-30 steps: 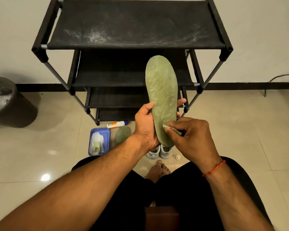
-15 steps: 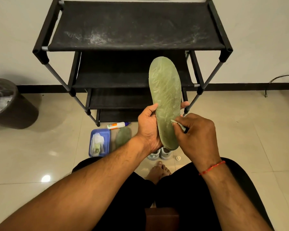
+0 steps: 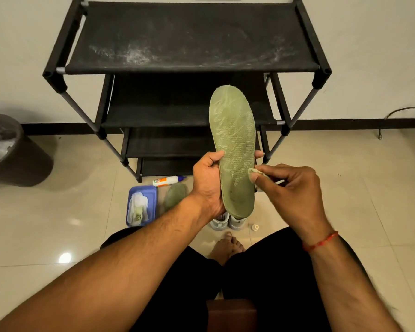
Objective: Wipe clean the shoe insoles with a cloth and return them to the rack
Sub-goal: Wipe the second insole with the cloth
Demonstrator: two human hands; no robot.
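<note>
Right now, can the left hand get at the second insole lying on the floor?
Probably not yet. The left hand grips the raised insole, so it is occupied. The floor insole lies uncovered beside the blue tray, so the path looks free once that hand lets go.

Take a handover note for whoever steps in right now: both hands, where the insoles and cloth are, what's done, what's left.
Left hand: grips the green insole upright by its lower half.
Right hand: pinches a small cloth against that insole's right edge.
Second insole: flat on the floor beside the blue tray, in front of the rack.
Done: wiping is under way; pale streaks and dark specks show on the held insole.
Left: finish it, check the floor one, then set both on the rack; no insole shows on its shelves.
</note>
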